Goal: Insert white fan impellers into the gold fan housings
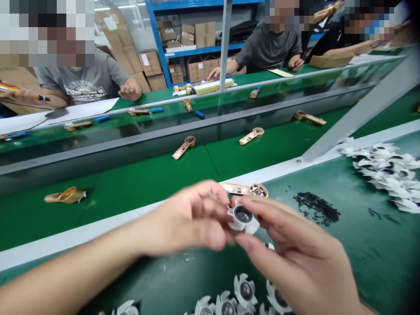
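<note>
In front of me, a small white fan impeller (pixel 250 225) with a dark round hub is held up over the bench. My right hand (pixel 295 249) pinches it between thumb and fingers on its right side. On the impeller's left edge, the curled fingers of my left hand (pixel 197 218) close against it, the thumb blurred by motion. Just behind my hands lies a gold fan housing (pixel 238 189) with a round head, partly covered by the fingers. Several more white impellers (pixel 226 304) lie on the green bench below, some hidden by my right hand.
At right are a heap of white impellers (pixel 387 170) and a pile of small black pieces (pixel 316 208). A green conveyor belt (pixel 138 183) carries spaced gold housings (pixel 184 147) beyond a white rail (pixel 282 169). A slanted post (pixel 357 105) rises right. Co-workers sit across the line.
</note>
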The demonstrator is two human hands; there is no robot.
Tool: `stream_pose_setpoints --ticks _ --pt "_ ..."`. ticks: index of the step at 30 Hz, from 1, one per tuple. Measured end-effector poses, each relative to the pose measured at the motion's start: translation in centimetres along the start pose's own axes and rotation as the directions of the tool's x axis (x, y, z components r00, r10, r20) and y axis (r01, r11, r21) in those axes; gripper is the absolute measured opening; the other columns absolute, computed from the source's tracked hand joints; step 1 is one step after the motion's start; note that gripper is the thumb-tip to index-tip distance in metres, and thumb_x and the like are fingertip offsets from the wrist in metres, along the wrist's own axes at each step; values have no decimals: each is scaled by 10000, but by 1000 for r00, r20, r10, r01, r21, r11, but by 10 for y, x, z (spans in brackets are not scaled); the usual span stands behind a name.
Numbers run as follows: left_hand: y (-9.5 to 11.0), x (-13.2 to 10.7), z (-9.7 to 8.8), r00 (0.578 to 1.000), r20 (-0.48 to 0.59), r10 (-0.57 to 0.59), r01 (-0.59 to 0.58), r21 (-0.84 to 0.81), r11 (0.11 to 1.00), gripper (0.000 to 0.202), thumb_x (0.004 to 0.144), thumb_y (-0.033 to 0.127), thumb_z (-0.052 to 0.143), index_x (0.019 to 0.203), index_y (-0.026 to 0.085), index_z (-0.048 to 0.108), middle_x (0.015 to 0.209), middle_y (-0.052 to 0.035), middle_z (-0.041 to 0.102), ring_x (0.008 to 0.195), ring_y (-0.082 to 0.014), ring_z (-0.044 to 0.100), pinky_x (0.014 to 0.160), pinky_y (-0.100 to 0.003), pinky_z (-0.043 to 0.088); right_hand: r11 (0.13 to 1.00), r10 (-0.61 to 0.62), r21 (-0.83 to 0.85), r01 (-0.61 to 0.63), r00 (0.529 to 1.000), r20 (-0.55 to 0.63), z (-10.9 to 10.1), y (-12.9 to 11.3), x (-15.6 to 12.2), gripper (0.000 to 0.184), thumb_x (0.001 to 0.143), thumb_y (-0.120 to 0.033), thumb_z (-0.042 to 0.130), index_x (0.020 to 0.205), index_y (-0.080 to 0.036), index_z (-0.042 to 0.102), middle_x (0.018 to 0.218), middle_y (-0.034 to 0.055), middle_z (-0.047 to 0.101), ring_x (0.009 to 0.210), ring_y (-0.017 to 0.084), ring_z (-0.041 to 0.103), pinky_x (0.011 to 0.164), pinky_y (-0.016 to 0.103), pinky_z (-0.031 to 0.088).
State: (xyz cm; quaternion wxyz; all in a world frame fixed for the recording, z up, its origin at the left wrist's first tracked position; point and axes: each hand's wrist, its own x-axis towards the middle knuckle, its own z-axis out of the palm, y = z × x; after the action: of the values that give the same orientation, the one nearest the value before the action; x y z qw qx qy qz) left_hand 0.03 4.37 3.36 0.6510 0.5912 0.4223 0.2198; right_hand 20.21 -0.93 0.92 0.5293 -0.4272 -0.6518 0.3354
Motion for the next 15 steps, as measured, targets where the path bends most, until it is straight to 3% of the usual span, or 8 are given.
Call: stream_pose_setpoints --ticks 1,2,3,6,8,11,15 --pt "1 16 -16 976 -193 101 -32 334 942 712 675 843 598 969 194 573 910 -69 707 836 -224 689 713 -321 566 998 49 52 -47 998 -33 -1 1 4 361 791 -136 748 1095 -322 692 1146 17 752 1014 209 741 893 328 634" --pt "1 33 -34 926 -348 144 26 442 896 664 786 805 512 996 181 602 1025 -103 704 982 -266 669 835 -383 554 988 106 117 -100 993 -48 -2 3 8 329 779 -141 758 1055 -299 672 1111 29 757 983 209 748 868 325 641" --pt "0 50 -53 887 -432 164 80 494 866 596 907 715 421 1069 173 610 1143 -121 678 1110 -281 626 942 -432 515 970 161 190 -150 986 -45 -3 5 11 295 768 -146 765 1004 -276 646 1071 39 760 929 205 758 815 312 652" --pt "-9 91 -100 818 -553 156 260 598 758 388 983 463 526 1210 158 606 1262 -119 626 1143 -267 610 978 -493 504 897 283 336 -287 957 63 -4 13 17 241 760 -175 768 917 -235 595 974 57 753 795 189 755 669 276 652" --pt "-17 101 -117 798 -586 143 351 644 680 357 960 369 607 1248 159 597 1278 -110 612 1114 -253 622 947 -485 534 869 317 358 -341 940 127 -5 17 18 229 771 -198 765 940 -222 612 938 56 753 770 177 743 649 263 642" --pt "-23 88 -115 793 -593 137 414 691 592 322 949 348 626 1199 146 612 1196 -102 645 1050 -241 644 902 -453 550 850 349 363 -383 924 156 -6 16 18 232 783 -213 759 985 -219 646 909 49 770 753 163 743 645 238 634" --pt "-17 38 -70 858 -500 121 336 722 606 323 879 432 672 1075 200 563 899 -32 718 796 -221 694 723 -317 537 877 353 288 -385 922 157 -5 6 18 221 754 -218 782 955 -227 691 861 27 781 720 155 748 642 217 633"
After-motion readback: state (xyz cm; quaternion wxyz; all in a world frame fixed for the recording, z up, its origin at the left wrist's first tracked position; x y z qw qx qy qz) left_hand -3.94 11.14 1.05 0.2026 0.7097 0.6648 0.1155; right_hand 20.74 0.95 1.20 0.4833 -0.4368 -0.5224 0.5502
